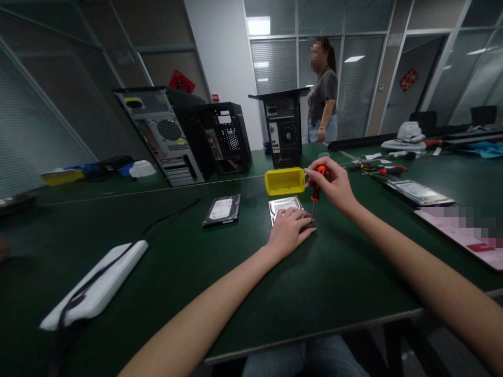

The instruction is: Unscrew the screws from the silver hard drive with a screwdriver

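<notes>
A silver hard drive lies on the green table in front of me, its near part covered by my left hand. The fingers of that hand rest bent over the drive, holding it down, with the thumb along its near right edge. In my right hand is a screwdriver with a red and black handle, gripped near the top. Its shaft points straight down to the drive's right edge, beside my left fingertips; the tip is hidden. Just behind the drive stands a yellow plastic box, its hollow side facing me.
Another hard drive lies to the left, near a white device with a black cable. Computer cases stand behind. On the right are a third drive, a pink pad and hand tools. A person stands beyond the table.
</notes>
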Motion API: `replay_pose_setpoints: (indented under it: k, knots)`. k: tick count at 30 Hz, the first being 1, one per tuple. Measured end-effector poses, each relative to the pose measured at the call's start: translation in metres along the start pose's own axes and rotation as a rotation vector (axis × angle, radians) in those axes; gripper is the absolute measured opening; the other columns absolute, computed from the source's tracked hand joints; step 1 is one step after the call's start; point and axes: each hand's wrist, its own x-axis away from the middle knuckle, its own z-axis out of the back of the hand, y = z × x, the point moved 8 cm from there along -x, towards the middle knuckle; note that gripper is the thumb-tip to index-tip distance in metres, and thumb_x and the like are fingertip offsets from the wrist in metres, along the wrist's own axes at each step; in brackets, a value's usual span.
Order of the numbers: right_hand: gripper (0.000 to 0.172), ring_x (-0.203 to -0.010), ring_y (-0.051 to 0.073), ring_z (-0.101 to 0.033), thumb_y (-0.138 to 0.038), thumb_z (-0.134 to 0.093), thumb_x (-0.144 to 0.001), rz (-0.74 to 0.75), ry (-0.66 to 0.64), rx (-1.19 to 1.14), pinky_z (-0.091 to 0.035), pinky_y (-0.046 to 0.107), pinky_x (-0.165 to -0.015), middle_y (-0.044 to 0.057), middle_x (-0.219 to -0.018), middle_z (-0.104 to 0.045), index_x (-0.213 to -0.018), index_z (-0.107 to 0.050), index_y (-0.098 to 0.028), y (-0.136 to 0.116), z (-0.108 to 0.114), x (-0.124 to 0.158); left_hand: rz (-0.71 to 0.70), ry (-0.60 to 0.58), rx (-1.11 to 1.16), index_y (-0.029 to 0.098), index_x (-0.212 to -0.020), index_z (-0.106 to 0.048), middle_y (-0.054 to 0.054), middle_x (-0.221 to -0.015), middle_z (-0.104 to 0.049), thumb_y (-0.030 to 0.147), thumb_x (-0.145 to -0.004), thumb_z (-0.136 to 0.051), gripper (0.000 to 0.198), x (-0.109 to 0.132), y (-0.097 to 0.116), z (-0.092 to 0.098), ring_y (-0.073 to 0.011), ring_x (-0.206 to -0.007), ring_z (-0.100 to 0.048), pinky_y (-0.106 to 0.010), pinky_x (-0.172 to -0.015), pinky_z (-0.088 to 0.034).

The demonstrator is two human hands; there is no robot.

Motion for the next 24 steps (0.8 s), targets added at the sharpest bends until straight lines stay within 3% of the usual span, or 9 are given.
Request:
replay_pose_setpoints:
  k: [6,11,14,24]
  knots:
    - [0.021,-0.054,0.008,-0.052,-0.039,-0.061,-0.083,-0.041,-0.019,-0.034,-0.047,0.023,-0.052,-0.003,-0.067,-0.051,-0.09,-0.055,-0.02,0.004,-0.002,0.0,0.005,-0.009,0.007,0.025,-0.109,-0.067,-0.002,-0.117,-0.064,0.038,-0.093,-0.05,0.027,0.0,0.0,0.0,-0.0218,-0.108,-0.052,-0.039,-0.088,-0.034]
    - [0.032,-0.061,0.009,-0.052,-0.046,-0.041,-0.093,-0.093,-0.092,-0.172,-0.048,0.023,-0.054,-0.001,-0.077,-0.05,-0.107,-0.056,-0.022,0.008,-0.009,0.003,0.003,-0.002,0.003,0.025,-0.108,-0.067,-0.002,-0.116,-0.064,0.04,-0.094,-0.049,0.027,0.0,0.0,-0.001,-0.0214,-0.107,-0.052,-0.039,-0.089,-0.034]
    - [0.033,-0.063,0.009,-0.053,-0.045,-0.041,-0.094,-0.076,-0.127,-0.186,-0.049,0.024,-0.056,0.0,-0.081,-0.051,-0.113,-0.055,-0.023,0.007,-0.011,0.004,0.003,0.001,0.005,0.025,-0.108,-0.067,-0.002,-0.116,-0.064,0.04,-0.094,-0.049,0.027,0.0,-0.001,-0.001,-0.0211,-0.107,-0.052,-0.039,-0.089,-0.034]
    - [0.021,-0.061,0.009,-0.054,-0.039,-0.057,-0.086,-0.069,-0.096,-0.109,-0.049,0.024,-0.056,-0.002,-0.076,-0.053,-0.093,-0.049,-0.022,0.011,-0.01,0.003,0.0,0.002,0.009,0.025,-0.109,-0.066,-0.002,-0.116,-0.064,0.039,-0.093,-0.05,0.026,0.0,0.0,0.001,-0.0214,-0.108,-0.052,-0.039,-0.088,-0.033]
